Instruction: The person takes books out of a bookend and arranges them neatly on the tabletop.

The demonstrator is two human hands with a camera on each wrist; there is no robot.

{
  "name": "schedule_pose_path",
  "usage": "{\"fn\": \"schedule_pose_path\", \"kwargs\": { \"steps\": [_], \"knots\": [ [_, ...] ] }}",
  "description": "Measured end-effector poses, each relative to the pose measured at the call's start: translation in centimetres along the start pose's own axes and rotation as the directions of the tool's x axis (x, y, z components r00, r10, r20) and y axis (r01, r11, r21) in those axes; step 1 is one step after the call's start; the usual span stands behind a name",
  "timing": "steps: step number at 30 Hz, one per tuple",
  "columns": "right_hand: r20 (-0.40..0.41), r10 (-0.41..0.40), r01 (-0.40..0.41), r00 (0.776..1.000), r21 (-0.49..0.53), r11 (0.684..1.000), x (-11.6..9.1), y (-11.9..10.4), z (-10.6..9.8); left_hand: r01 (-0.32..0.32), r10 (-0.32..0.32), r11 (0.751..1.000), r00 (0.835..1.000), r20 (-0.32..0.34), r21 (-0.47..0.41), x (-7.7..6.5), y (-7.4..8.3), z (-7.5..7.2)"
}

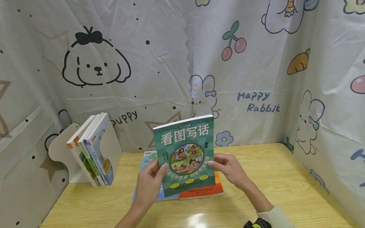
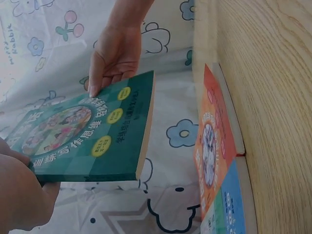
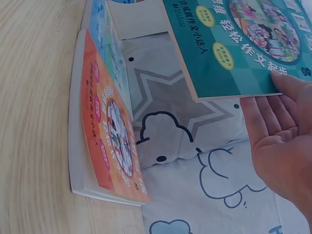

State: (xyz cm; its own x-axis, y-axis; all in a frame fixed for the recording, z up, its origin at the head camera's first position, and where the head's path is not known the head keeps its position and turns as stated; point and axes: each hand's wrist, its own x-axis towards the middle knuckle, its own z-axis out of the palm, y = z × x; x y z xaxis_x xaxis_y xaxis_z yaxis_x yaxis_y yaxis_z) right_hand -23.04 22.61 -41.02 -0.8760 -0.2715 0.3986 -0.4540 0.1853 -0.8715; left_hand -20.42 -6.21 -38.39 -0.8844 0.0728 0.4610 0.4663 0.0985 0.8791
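A person holds a green 看图写话 paperback (image 1: 186, 155) in both hands, raised above the wood-grain table (image 1: 265, 186) with its cover toward the head camera. The left hand (image 1: 149, 183) grips the lower part of its left edge, thumb on the front cover and fingers passing behind. The right hand (image 1: 231, 169) pinches the opposite edge, thumb on the cover and the other fingers at the back. The paperback is tilted, its right side slightly higher than its left, and its white page block shows along the top. A round picture of children fills the middle of the cover, with yellow ovals below it

Behind and below it, apart from it, an orange book (image 3: 109, 126) and a blue book (image 2: 231, 200) lie side by side on the table, partly hidden in the head view. To the left, a cream book stand (image 1: 61, 152) holds several thin books (image 1: 94, 148) upright and leaning

A black and yellow wristwatch (image 1: 258, 224) and a pale sleeve (image 1: 278, 217) show at the right forearm. Around the table hangs a white cloth (image 1: 159, 41) printed with a puppy, rabbits, cherries, carrots, flowers and the words "Happy Rabbit"
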Motion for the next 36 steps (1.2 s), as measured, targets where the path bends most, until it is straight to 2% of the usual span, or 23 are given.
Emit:
{"fn": "schedule_pose_path", "kwargs": {
  "steps": [6, 12, 18, 24, 27, 30, 36],
  "knots": [
    [-0.005, -0.033, 0.033, 0.999, 0.005, 0.999, -0.3, 0.3, -0.7, 0.038, -0.038, 0.999, 0.999, 0.007, -0.010, 0.5, -0.6, 0.5],
    [0.000, 0.015, -0.014, 1.000, 0.077, 0.997, -0.7, 0.5, -1.3, 0.087, -0.085, 0.996, 0.995, 0.055, -0.025, 1.1, -0.8, 1.0],
    [0.002, 0.040, -0.040, 0.999, 0.115, 0.993, -0.9, 0.7, -1.9, 0.158, -0.161, 0.987, 0.982, 0.101, 0.038, 1.7, -0.9, 1.2],
    [-0.028, 0.048, -0.045, 0.998, 0.110, 0.993, -1.1, 0.8, -2.5, 0.230, -0.232, 0.973, 0.963, 0.140, 0.032, 1.8, -1.6, 1.4],
    [-0.043, 0.057, -0.052, 0.997, 0.111, 0.992, -1.2, 0.8, -2.9, 0.235, -0.236, 0.972, 0.959, 0.158, 0.028, 1.8, -2.0, 1.7],
    [-0.046, 0.074, -0.069, 0.996, 0.106, 0.992, -1.3, 0.9, -3.3, 0.213, -0.214, 0.977, 0.962, 0.171, 0.024, 1.9, -2.3, 1.9],
    [-0.082, 0.170, -0.162, 0.982, 0.088, 0.983, -1.5, 1.0, -4.2, 0.159, -0.172, 0.984, 0.961, 0.217, 0.077, 2.5, -2.4, 2.7]
  ]
}}
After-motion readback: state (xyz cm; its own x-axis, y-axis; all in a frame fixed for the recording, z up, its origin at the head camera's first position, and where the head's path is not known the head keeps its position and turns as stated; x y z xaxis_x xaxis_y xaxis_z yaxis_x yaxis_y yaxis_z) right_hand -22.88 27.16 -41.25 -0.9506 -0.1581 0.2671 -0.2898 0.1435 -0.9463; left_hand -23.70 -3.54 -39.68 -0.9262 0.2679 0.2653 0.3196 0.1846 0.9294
